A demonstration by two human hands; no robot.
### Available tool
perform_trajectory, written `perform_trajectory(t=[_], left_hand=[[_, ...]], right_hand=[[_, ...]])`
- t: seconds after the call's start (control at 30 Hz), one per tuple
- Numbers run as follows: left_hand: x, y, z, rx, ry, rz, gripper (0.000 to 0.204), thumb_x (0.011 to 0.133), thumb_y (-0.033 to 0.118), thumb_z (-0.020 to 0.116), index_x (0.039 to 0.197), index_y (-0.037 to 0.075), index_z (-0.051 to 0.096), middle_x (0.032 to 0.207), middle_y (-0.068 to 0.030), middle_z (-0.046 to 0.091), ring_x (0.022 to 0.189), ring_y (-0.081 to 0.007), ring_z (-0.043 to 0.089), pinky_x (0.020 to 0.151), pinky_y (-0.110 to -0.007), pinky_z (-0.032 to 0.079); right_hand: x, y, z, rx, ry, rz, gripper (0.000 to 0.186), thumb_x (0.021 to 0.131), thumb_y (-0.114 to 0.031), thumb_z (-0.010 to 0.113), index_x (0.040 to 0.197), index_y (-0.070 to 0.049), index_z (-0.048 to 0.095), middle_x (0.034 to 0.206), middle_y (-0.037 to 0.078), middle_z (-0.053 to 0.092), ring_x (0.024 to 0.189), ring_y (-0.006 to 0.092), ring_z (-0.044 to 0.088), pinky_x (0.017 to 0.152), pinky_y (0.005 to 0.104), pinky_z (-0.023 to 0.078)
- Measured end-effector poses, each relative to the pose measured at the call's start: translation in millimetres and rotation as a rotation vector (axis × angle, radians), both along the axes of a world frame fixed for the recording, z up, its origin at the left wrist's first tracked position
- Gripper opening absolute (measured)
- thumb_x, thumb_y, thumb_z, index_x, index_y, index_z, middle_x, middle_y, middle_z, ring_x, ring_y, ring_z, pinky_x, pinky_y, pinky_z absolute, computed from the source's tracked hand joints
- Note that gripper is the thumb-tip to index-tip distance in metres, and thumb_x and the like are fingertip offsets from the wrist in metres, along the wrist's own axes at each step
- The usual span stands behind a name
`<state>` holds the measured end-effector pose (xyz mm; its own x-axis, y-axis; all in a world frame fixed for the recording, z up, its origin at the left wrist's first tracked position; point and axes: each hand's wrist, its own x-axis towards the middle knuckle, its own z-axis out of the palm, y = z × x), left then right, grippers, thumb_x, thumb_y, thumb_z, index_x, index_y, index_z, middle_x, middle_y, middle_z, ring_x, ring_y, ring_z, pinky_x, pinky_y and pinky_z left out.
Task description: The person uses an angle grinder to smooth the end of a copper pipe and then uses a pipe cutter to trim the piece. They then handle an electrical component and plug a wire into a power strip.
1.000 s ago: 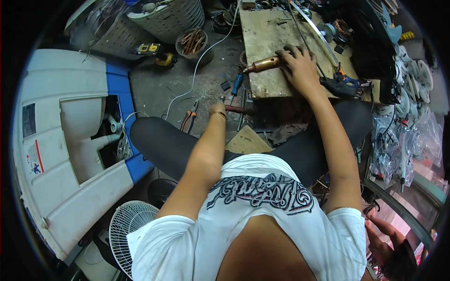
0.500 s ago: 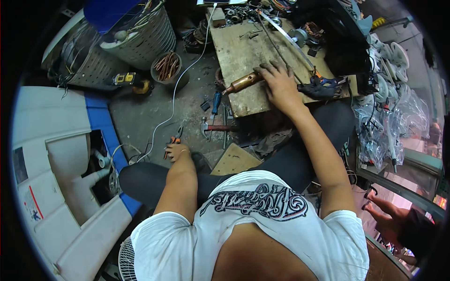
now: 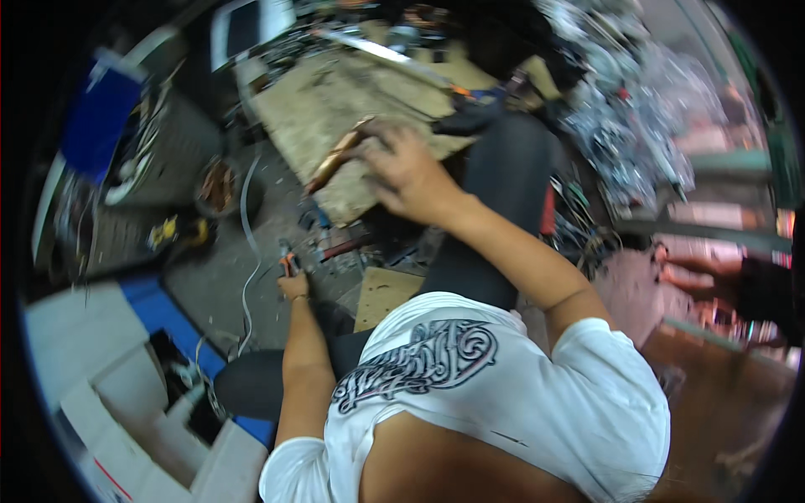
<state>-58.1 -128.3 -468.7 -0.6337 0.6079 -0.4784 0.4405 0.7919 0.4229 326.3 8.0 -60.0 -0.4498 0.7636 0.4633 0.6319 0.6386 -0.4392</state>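
In a blur, my right hand is at the wooden board, its fingers bent around the far end of a copper cylinder with a narrow tip. The cylinder lies slanted near the board's left edge, its tip pointing toward me and to the left. Low over the floor, my left hand is closed on pliers with orange and black handles, jaws pointing away from me. A hammer with a red handle lies on the floor between the pliers and the wooden board.
A hacksaw lies across the board's far side, beside metal scraps. A bucket of copper pieces and a yellow power drill stand left. A white cable crosses the floor. Plastic-wrapped parts are heaped right; another person's limbs show beyond.
The view has swung to the right and blurred, shifting the board leftward in the picture. My left hand still holds the pliers. My right hand remains at the copper cylinder, which appears more steeply slanted.
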Motion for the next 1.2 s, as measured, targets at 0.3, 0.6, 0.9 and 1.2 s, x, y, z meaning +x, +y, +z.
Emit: perform_trajectory(t=[0.3,0.6,0.9,1.2], left_hand=[[127,51,71,-0.21,-0.73,-0.124,0.084,0.081,0.06,0.07,0.145,0.011,0.046,0.143,-0.0215,0.047,0.124,-0.0353,0.055,0.096,-0.05,0.047],[211,25,134,-0.327,-0.716,-1.108,0.052,0.085,0.032,0.08,0.121,-0.002,0.064,0.105,-0.0132,0.071,0.094,-0.021,0.067,0.085,-0.032,0.051],[223,51,148,-0.606,-0.798,-1.111,0.034,0.087,0.03,0.079,0.101,0.001,0.069,0.072,-0.0002,0.065,0.057,-0.0082,0.054,0.052,-0.026,0.041],[286,0,173,-0.703,-0.912,-1.599,0.028,0.094,0.02,0.068,0.113,0.0,0.07,0.102,-0.0101,0.073,0.093,-0.0182,0.066,0.085,-0.031,0.052]], right_hand=[[193,-176,37,0.039,0.24,-0.535,0.033,0.085,-0.021,0.071,0.113,-0.008,0.06,0.116,0.015,0.056,0.106,0.0309,0.054,0.097,0.0436,0.042],[435,-371,-142,-0.301,-0.118,-1.77,0.056,0.091,-0.03,0.062,0.132,0.005,0.045,0.131,0.029,0.052,0.12,0.0436,0.052,0.102,0.0513,0.042],[282,-406,-195,-2.072,0.682,-1.271,0.049,0.095,-0.039,0.054,0.141,-0.021,0.05,0.12,0.02,0.068,0.108,0.0373,0.067,0.08,0.0638,0.05],[229,-343,-189,-2.086,0.859,-1.203,0.049,0.094,-0.038,0.056,0.138,-0.017,0.052,0.12,0.021,0.067,0.109,0.0374,0.066,0.082,0.0604,0.051]])
